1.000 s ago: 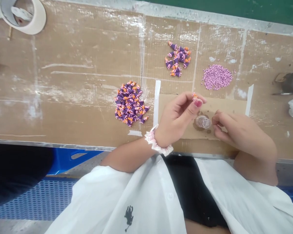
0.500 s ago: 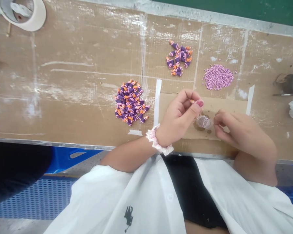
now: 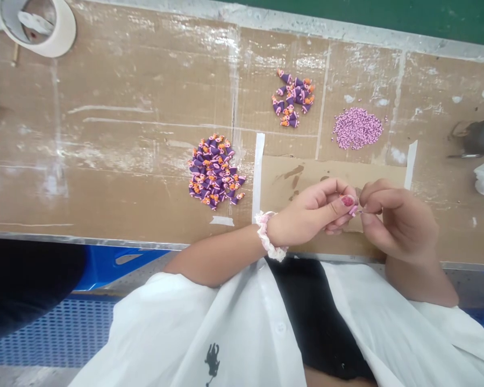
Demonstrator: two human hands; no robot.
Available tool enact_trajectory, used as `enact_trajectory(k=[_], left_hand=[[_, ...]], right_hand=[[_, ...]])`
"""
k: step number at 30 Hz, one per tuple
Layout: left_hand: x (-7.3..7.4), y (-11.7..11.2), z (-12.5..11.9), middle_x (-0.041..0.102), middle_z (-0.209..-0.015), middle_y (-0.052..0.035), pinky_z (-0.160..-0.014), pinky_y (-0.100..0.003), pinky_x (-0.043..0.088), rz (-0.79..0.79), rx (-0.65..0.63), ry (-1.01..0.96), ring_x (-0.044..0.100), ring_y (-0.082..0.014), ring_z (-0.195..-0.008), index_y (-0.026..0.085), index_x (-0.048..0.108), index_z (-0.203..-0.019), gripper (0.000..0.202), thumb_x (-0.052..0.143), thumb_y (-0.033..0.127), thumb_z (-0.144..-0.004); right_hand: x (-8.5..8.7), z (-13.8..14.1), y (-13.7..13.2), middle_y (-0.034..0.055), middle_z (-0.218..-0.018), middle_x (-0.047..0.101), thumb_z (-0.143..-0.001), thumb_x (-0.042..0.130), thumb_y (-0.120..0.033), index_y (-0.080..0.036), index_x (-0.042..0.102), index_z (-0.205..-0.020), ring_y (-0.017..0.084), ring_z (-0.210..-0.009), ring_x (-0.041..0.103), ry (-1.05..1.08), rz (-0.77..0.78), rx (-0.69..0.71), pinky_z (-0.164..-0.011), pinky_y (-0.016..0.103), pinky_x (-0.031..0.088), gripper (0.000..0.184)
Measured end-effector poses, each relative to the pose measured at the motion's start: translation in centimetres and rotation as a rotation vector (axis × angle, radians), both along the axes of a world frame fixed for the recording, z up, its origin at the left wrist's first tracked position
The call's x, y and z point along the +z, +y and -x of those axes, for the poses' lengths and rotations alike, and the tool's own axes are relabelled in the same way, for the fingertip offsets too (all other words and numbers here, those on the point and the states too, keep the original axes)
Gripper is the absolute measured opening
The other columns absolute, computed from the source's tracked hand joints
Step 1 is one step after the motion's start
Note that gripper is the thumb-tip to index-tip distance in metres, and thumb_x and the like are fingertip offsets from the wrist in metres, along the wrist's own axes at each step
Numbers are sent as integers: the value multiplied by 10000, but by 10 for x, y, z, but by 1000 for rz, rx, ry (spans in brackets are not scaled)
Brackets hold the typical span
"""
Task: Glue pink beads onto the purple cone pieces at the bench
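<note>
My left hand (image 3: 312, 212), with a pale scrunchie at the wrist, pinches a small figurine (image 3: 353, 211). Only a pink and purple bit of it shows past the thumb. The fingertips of my right hand (image 3: 405, 220) are pinched together right beside it. Whatever they hold is too small to make out. Both hands meet over a piece of brown cardboard (image 3: 342, 170) with dark stains. My hands mostly cover the spot where the small clear cup stood.
Purple figurines with orange tops lie in a large pile (image 3: 213, 173) at left and a smaller pile (image 3: 292, 99) behind. Right of that is a heap of tiny pink beads (image 3: 357, 129). A tape roll (image 3: 62, 32) sits far left, a dark tool (image 3: 479, 137) far right.
My left hand has moved right and toward me, bringing the figurine to my right hand's fingertips. My right hand has turned and shifted slightly. The clear cup is now covered.
</note>
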State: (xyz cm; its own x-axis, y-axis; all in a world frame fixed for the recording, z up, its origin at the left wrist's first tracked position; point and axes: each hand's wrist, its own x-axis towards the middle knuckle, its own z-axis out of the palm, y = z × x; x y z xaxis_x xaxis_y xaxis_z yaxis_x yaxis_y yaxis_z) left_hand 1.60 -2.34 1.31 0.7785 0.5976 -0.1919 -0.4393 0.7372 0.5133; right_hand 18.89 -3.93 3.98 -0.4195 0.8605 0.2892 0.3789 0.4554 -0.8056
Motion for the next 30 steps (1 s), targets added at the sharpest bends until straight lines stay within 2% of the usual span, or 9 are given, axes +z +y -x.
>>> enact_trajectory(k=[8,16,20,30], left_hand=[[0,1,0,455,-577,74,-496,-184,337,-34,14,12,395,-36,-495,163,466,-861,305,664,394,-848],[-2,2,2,488,-601,67,-499,-175,354,-177,47,66,419,-28,-506,163,458,-840,306,667,385,-848],[-4,4,4,500,-601,61,-491,-169,355,-213,34,62,429,-30,-512,162,454,-831,310,663,390,-850],[-7,5,2,488,-609,64,-504,-161,375,-215,36,20,456,-30,-536,161,468,-826,314,692,382,-829]], right_hand=[[5,2,1,-21,-652,508,-783,514,-56,-245,446,-817,131,-563,542,-131,-35,-13,-471,254,468,203],[4,0,-7,-18,-691,524,-796,538,-38,-229,462,-841,119,-595,536,-197,-65,-41,-504,251,439,210],[4,2,-6,-15,-682,533,-808,537,-60,-236,470,-828,125,-582,545,-199,-80,-52,-487,250,440,190],[6,4,-7,-14,-665,546,-787,542,-56,-236,500,-796,135,-571,546,-141,-9,-61,-494,263,449,185]])
